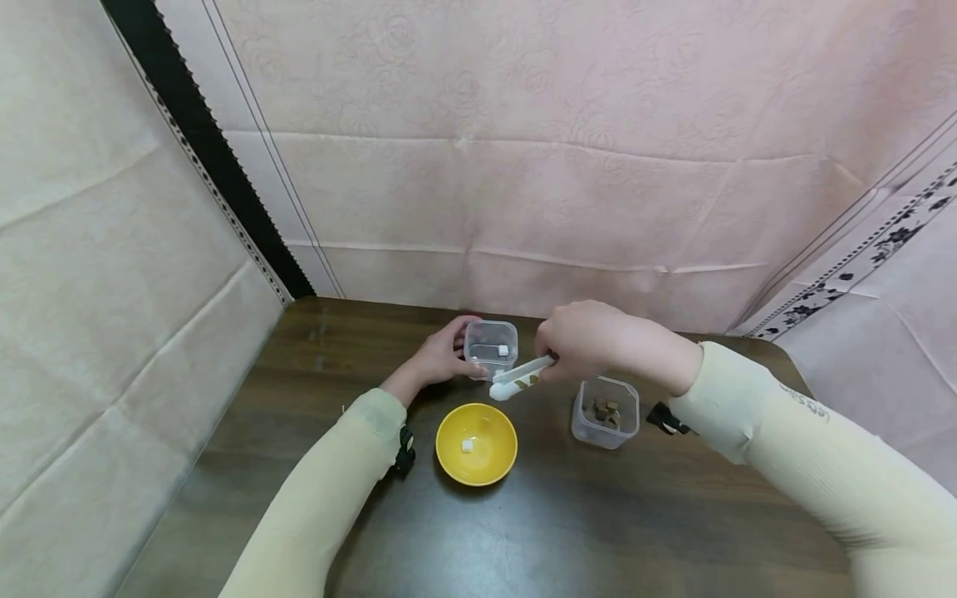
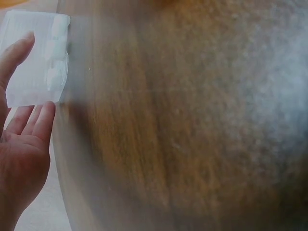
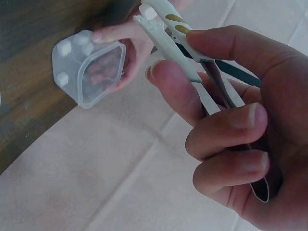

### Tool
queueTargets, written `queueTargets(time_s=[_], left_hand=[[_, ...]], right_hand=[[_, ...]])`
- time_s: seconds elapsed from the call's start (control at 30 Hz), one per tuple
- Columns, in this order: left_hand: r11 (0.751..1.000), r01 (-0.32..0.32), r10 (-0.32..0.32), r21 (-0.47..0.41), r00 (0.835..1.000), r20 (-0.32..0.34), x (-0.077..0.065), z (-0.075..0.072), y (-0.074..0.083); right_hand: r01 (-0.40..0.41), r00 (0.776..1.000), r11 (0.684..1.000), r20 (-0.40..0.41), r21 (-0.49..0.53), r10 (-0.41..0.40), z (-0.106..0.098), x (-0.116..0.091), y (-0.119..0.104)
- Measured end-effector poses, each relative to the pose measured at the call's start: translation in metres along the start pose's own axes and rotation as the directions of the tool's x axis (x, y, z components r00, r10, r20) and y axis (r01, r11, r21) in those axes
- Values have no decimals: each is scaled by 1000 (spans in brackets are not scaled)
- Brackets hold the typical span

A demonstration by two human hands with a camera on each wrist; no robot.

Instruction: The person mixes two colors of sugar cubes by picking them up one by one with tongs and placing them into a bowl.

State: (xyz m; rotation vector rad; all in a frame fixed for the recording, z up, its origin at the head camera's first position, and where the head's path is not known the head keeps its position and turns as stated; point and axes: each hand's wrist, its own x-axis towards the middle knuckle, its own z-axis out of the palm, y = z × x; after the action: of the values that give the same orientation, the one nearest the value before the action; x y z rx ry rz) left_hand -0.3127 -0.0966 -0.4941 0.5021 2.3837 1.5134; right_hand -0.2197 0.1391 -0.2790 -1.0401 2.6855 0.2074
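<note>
My left hand (image 1: 439,355) grips a clear plastic container (image 2: 30,60), thumb on one side and fingers on the other. Several white cubes (image 3: 62,78) lie inside it. Between thumb and fingers, my right hand (image 1: 586,339) pinches white-tipped tongs (image 3: 173,53) with metal arms and gold-brown marks. A white cube (image 3: 148,12) sits between the tong tips, just beside the container. Nearer to me stands a yellow bowl (image 1: 493,465), with one white piece (image 1: 467,446) in its bottom.
Below my right wrist, a second clear container (image 1: 598,436) holds several brown pieces (image 1: 607,413). Everything stands on a dark wooden table (image 1: 568,531). Pale patterned cloth (image 1: 523,191) hangs behind the table's far edge and at both sides.
</note>
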Motion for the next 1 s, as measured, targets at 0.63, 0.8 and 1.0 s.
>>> queueTargets(time_s=[0.63, 0.8, 1.0], left_hand=[[1000, -1, 1, -9, 1000, -25, 1, 2, -6], [1000, -10, 10, -3, 1000, -27, 3, 1, -4], [1000, -22, 22, -10, 999, -25, 3, 1, -3]], right_hand=[[53, 998, 998, 19, 36, -54, 11, -3, -9], [65, 997, 997, 31, 32, -66, 17, -1, -14], [88, 994, 996, 63, -12, -87, 25, 8, -22]])
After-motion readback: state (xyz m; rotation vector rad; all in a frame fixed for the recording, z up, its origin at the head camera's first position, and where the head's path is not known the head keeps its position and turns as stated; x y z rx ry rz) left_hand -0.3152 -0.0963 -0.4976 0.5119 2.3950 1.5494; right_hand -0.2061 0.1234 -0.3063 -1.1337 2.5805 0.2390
